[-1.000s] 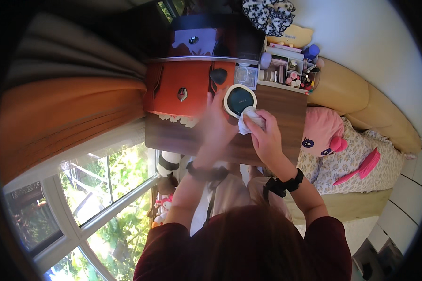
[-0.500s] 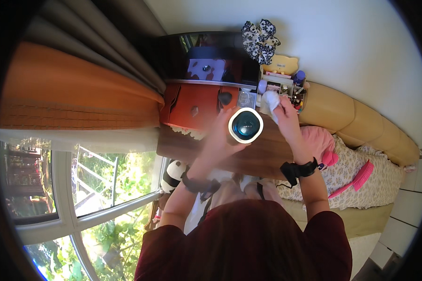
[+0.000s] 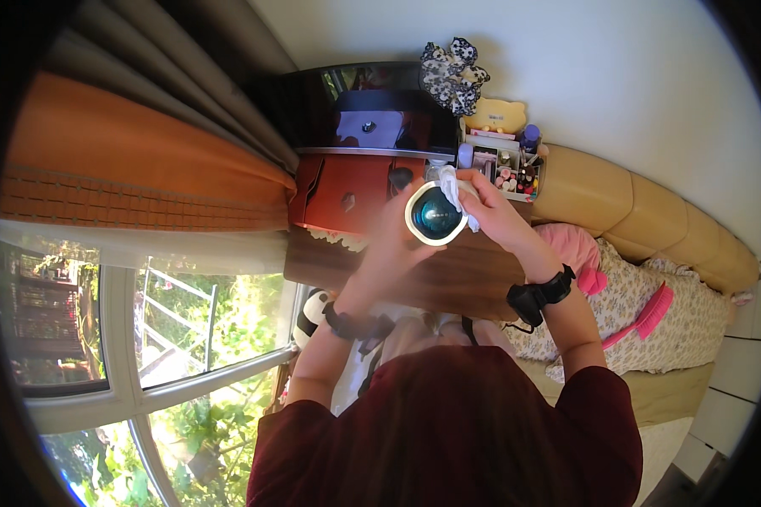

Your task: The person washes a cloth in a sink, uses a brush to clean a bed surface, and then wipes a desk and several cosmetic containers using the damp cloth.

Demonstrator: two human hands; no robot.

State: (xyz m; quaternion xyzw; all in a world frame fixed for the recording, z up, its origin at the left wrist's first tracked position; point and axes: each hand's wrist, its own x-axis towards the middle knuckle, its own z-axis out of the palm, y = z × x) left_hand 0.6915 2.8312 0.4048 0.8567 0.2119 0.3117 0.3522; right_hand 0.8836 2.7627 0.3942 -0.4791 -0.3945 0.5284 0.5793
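A squarish, round-cornered object with a cream rim and a glossy dark teal face (image 3: 434, 216) is held above the brown table. My left hand (image 3: 386, 241), slightly blurred, grips it from the left side, thumb along the lower edge. In my right hand (image 3: 497, 218) is a crumpled white cloth or tissue (image 3: 450, 188), pinched by the fingers. That cloth lies against the upper right rim, and one end hangs past the right edge. Black bands circle both my wrists.
Behind the hands lie a red-orange folder or case (image 3: 347, 198), a dark monitor (image 3: 368, 110) and an organizer of small cosmetics (image 3: 507, 169). A black-and-white scrunchie (image 3: 455, 76) is above. At right, a pink brush (image 3: 647, 317) rests on a floral pillow (image 3: 604, 342). Windows (image 3: 177, 313) are left.
My right hand has moved left and down, bringing the white cloth from beside the teal-faced object onto its rim. The object has shifted slightly up and left with my left hand.
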